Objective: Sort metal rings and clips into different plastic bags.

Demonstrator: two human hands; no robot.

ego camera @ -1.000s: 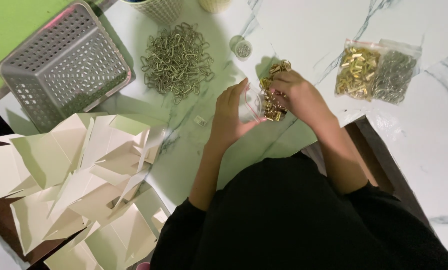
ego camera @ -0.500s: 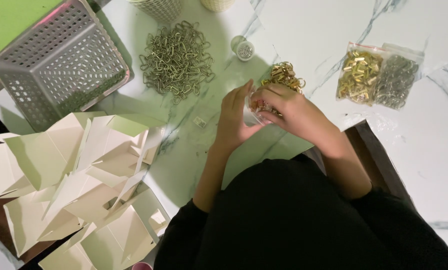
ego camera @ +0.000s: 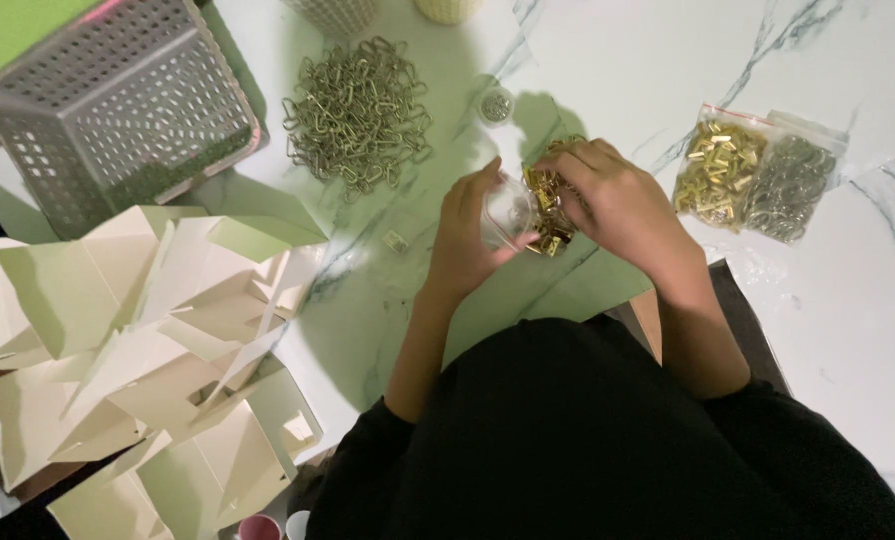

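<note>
Left hand [ego camera: 472,235] gripping small clear plastic bag [ego camera: 507,210], right hand [ego camera: 612,200] pinching cluster of small gold metal clasps [ego camera: 545,205], over white marble worktop [ego camera: 847,300], heap of silver wire loops [ego camera: 357,110] nearby

Both forearms come up from black sleeves pushed back near the elbows and angle in toward each other over the bench. The left hand [ego camera: 472,240] is cupped, palm turned toward the right, its fingers [ego camera: 479,192] curled upward and close together. The right hand [ego camera: 617,200] sits just to the right and slightly farther out, knuckles up, its fingers [ego camera: 567,165] bent down and inward, nearly meeting the left hand's fingertips.
</note>
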